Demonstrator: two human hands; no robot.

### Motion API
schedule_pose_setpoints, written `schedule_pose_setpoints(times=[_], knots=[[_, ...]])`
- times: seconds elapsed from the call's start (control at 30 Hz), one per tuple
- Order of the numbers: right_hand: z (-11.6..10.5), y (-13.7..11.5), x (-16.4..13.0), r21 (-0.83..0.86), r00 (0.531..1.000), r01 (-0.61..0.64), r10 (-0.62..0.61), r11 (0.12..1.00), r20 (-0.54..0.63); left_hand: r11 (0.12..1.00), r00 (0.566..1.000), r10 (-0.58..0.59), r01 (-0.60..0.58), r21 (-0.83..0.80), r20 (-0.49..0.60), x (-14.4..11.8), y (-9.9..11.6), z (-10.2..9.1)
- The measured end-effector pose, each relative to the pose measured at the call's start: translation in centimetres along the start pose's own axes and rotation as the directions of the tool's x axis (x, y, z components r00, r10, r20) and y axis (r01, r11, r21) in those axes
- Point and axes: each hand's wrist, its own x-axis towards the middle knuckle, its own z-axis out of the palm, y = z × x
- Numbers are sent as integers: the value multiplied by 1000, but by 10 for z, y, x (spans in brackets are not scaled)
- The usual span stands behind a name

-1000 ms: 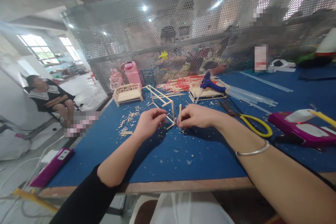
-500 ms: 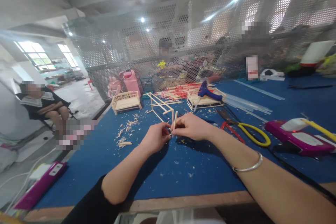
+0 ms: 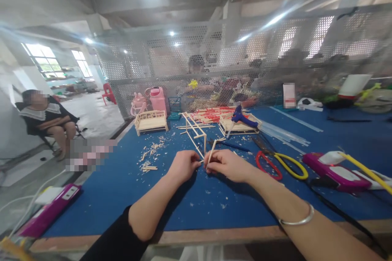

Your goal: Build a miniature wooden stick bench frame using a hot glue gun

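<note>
Stick [image 3: 212,153]: pinched at a tilt in the right hand [image 3: 228,166]. Left hand [image 3: 183,166]: fingertips closed, apparently on the near lower corner of the wooden frame [image 3: 199,136], just ahead. Since the preceding view, a slight gap has opened between both hands' fingertips; stick and frame therefore appear unjoined. Glue gun [image 3: 246,120]: beyond, right.

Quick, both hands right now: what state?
Left hand: closed, pinching the wooden frame at its near lower end.
Right hand: closed, holding a thin wooden stick, tilted.

head-worn view, forward and down over blue tabletop [image 3: 214,212]
</note>
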Motion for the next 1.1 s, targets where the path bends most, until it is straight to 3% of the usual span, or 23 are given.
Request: schedule_pose_setpoints(times=[0.13,0.33,0.5,0.77,1.1], knots=[[16,7,7,-107,977,11,-34,994,-211,999,999,22,-20,-37,29,2,-3,-3],[21,8,6,-418,937,-36,-114,908,-329,991,995,40,-28,-133,88,6,-12,-9],[19,10,4,-550,956,-91,-82,830,-281,980,990,39,-12,-197,133,9,-21,-8],[31,3,9,-738,976,-162,-4,655,-217,976,993,39,-13,-219,113,10,-23,-3],[35,0,14,-746,957,-249,35,618,-290,991,990,26,-7,-135,142,10,-21,-5]])
